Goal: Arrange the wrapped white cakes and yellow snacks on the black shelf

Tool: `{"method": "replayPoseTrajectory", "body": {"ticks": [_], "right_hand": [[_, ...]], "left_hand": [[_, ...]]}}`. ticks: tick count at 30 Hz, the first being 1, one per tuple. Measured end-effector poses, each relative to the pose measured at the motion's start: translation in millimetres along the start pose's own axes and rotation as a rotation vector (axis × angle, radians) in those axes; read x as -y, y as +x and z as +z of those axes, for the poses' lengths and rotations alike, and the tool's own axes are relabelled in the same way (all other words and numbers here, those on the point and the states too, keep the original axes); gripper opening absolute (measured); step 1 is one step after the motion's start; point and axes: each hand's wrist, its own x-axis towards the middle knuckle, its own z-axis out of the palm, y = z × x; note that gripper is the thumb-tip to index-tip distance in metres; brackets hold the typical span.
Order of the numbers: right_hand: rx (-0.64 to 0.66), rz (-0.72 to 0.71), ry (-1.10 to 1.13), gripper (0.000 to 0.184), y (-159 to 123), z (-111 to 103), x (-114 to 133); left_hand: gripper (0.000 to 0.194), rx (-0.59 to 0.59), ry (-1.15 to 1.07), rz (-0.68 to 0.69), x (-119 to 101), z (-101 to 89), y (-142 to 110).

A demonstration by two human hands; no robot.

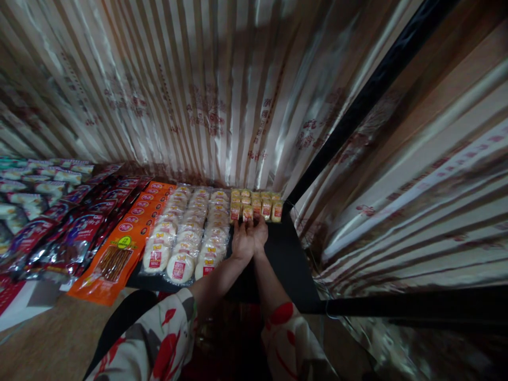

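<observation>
Small wrapped golden snack packets (277, 210) with red labels stand in rows at the back of a black shelf. My left hand (242, 244) reaches to the front row, its fingers closed about the lower part of one small snack packet (247, 212). Right beside it, almost touching, my right hand (260, 233) has its fingertips drawn together at the same front row. What lies under the fingertips is partly hidden. To the left of my hands, overlapping round rice crackers (183, 267) in clear wrappers form three columns.
An orange snack bag (113, 264), dark red shiny bags (85, 225) and pale packets (29, 203) fill the left side. Black shelf surface (283, 259) shows right of my hands. A black post (341, 121) slants up at the right, before pleated printed sheeting (214, 95).
</observation>
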Motion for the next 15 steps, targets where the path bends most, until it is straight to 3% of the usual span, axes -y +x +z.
{"method": "replayPoseTrajectory", "body": {"ticks": [9,15], "right_hand": [[-0.028,-0.006,0.008,0.034,3,2,3],[0.029,-0.054,0.032,0.028,-1,10,-3]], "left_hand": [[0.036,0.087,0.038,0.009,-7,-13.8,-2],[0.033,0.045,-0.017,-0.016,-4,-10.6,1]]}}
